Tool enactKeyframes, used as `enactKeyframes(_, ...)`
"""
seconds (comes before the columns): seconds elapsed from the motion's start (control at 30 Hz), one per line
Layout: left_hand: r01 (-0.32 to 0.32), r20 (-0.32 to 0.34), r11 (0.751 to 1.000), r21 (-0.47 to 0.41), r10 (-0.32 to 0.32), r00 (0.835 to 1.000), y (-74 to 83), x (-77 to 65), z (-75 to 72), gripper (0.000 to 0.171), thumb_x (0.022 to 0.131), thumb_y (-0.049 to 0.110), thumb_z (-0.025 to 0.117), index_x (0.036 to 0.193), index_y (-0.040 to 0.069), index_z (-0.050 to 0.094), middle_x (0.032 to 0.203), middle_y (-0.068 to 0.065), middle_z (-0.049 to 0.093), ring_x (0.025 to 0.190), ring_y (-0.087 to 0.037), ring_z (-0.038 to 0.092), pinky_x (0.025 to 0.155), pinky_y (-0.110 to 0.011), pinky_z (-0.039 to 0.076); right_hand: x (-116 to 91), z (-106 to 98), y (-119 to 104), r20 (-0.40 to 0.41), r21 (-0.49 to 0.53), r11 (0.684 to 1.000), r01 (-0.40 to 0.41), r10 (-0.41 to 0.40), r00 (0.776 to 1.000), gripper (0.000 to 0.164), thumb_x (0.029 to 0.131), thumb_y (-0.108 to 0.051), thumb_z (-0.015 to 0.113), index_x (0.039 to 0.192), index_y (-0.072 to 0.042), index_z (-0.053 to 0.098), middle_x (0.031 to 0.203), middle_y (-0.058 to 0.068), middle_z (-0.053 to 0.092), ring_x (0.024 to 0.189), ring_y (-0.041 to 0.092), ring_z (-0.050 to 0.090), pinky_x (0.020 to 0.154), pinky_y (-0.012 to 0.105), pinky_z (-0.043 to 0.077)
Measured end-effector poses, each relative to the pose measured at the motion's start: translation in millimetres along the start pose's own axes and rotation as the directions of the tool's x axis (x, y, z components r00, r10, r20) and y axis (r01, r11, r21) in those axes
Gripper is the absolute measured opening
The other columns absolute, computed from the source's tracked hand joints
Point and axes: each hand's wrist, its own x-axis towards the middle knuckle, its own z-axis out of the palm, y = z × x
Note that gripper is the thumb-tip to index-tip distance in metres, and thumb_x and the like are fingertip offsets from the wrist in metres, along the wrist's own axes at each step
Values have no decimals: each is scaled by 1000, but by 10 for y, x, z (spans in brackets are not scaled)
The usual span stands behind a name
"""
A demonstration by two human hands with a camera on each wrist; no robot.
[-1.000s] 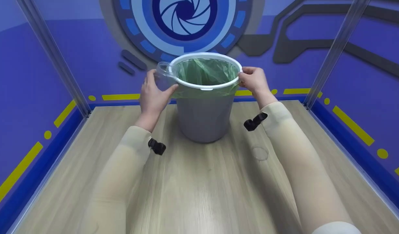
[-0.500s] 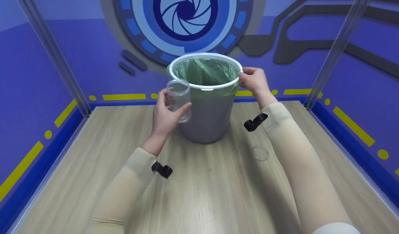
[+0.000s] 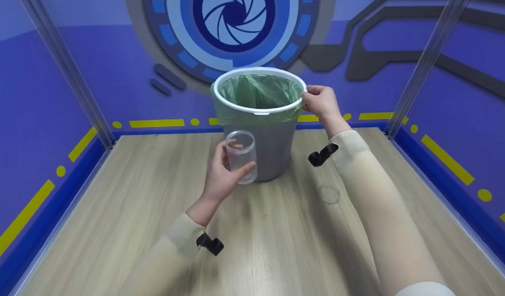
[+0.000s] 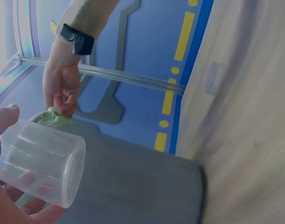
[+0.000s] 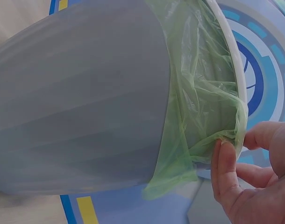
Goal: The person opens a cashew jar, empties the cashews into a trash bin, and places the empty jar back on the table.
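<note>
My left hand [image 3: 220, 177] grips a clear plastic jar [image 3: 244, 158], thumb on the near side and fingers behind it. The jar is held upright above the table, in front of a grey trash can [image 3: 275, 142]; its mouth has no lid on. A green trash bag [image 3: 258, 88] lines the can and folds out over its side, under a white rim ring [image 3: 260, 110]. At the can's right side, my right hand [image 3: 323, 102] pinches the rim and the bag's edge. The right wrist view shows these fingertips [image 5: 226, 151] against the bunched bag.
A clear round disc [image 3: 330, 195], probably a lid, lies flat on the wooden table [image 3: 154, 205] near the right forearm. Blue printed walls [image 3: 71, 102] with metal corner posts enclose the table at the back and both sides.
My left hand has carried the jar from beside the can's left rim down, nearer and to the right, in front of the can. The right hand stays at the rim.
</note>
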Motion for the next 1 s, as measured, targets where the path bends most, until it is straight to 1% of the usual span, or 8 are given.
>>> enactKeyframes(0.2,38,102,998,-48,-33,994,-158,-285,115,70,84,15,86,140,8,45,136,-12,62,130,-30,57,113,-54,43,-9,-4,5,-2,-5,1000,1,-1,1000,49,99,-8,55,145,7,51,142,24,58,81,8,61,68,13,54)
enactKeyframes(0.3,61,149,996,-60,-51,987,-239,-407,168,69,84,15,86,139,7,46,136,-15,62,130,-32,58,111,-54,45,-9,-5,4,-1,-9,1000,-2,2,1000,49,99,-9,55,146,7,51,142,24,59,83,8,61,69,13,54)
enactKeyframes(0.43,76,194,995,-66,-61,979,-329,-532,215,69,82,15,87,138,7,46,137,-16,63,128,-34,59,107,-55,47,-7,-4,3,3,-24,1000,-12,12,1000,50,100,-11,55,147,5,50,144,22,58,91,11,63,73,15,56)
enactKeyframes(0.6,116,241,992,-47,-102,965,-430,-642,241,70,82,16,87,139,9,48,136,-15,63,128,-34,60,107,-57,47,-13,-7,-4,7,-32,999,-16,16,1000,51,101,-12,56,149,4,48,146,22,57,97,14,64,76,16,57)
enactKeyframes(0.7,132,264,991,-18,-122,957,-498,-688,245,70,82,19,88,139,9,49,135,-12,64,129,-34,60,107,-56,47,-15,-10,-4,4,-38,999,-18,18,1000,51,101,-12,56,149,4,48,146,22,57,95,13,63,75,15,56)
enactKeyframes(0.8,129,288,992,8,-126,949,-564,-728,240,70,82,20,88,138,6,48,136,-13,64,129,-35,59,106,-56,48,-11,-10,0,5,-30,999,-17,18,1000,52,101,-11,55,150,5,47,147,22,56,90,11,62,73,14,55)
enactKeyframes(0.9,157,311,987,22,-156,938,-619,-770,230,71,81,20,88,138,7,48,137,-12,65,129,-34,60,105,-53,48,-4,-3,3,5,-11,1000,-16,16,1000,52,100,-9,55,149,6,46,147,23,56,84,10,60,70,13,55)
enactKeyframes(1.0,188,335,982,28,-186,924,-659,-805,220,70,81,19,89,137,9,49,138,-11,65,130,-32,60,107,-53,48,0,3,3,4,-7,1000,-11,11,1000,51,100,-9,55,148,6,48,145,23,57,82,9,60,68,13,55)
